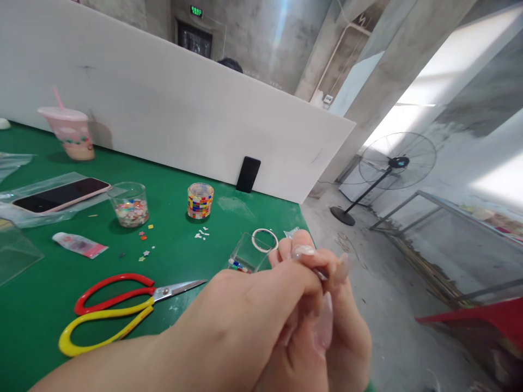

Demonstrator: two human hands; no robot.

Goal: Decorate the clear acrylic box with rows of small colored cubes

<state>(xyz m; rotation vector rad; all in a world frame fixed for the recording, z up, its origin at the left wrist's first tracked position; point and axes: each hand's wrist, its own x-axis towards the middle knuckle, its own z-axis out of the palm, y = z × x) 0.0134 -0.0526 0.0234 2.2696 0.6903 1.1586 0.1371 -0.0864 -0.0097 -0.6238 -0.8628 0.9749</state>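
My left hand [249, 316] reaches in from the lower left, its fingers curled against those of my right hand [345, 321]. Both are closed and pressed together above the table's near right edge. Whatever lies between the fingertips is hidden, apart from a small shiny glint that I cannot name. Just beyond the knuckles are a white ring [253, 240] and a clear box [250, 251] holding small coloured tiles. Scissors [163, 293] with one red and one yellow handle lie slightly open, left of my left hand.
On the green table stand a tile-covered jar [200, 207], a clear cup [131, 212] of small pieces, and a pink drink cup [71, 133]. A tube [79, 245] and a phone [61, 195] lie left; another phone [248, 174] leans on the white partition [183, 120].
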